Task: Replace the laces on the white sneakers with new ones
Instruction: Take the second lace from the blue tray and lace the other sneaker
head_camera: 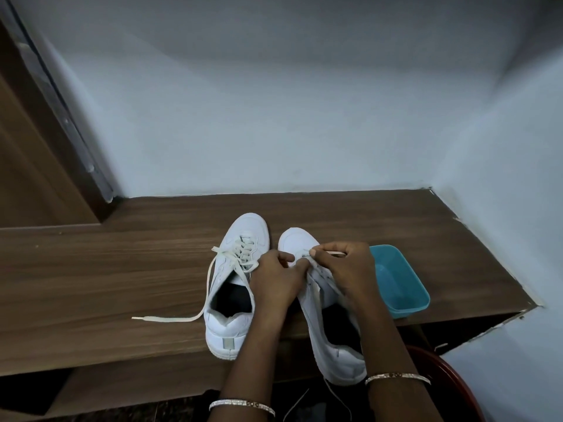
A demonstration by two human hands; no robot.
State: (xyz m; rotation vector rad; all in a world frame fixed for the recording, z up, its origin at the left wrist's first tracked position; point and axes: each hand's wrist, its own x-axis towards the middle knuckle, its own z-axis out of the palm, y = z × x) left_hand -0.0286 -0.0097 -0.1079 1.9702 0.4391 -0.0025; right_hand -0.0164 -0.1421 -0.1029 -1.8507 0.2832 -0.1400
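Under both hands sits the white sneaker (323, 345). The right hand (344, 266) pinches the lace (335, 253) tip at the front eyelets and the left hand (278, 277) pinches the eyelet flap. A loose pinch could let the lace slide back out.

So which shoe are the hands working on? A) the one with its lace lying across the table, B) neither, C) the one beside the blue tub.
C: the left hand holds the sneaker next to the blue tub while the right hand pinches a lace at its front eyelets.
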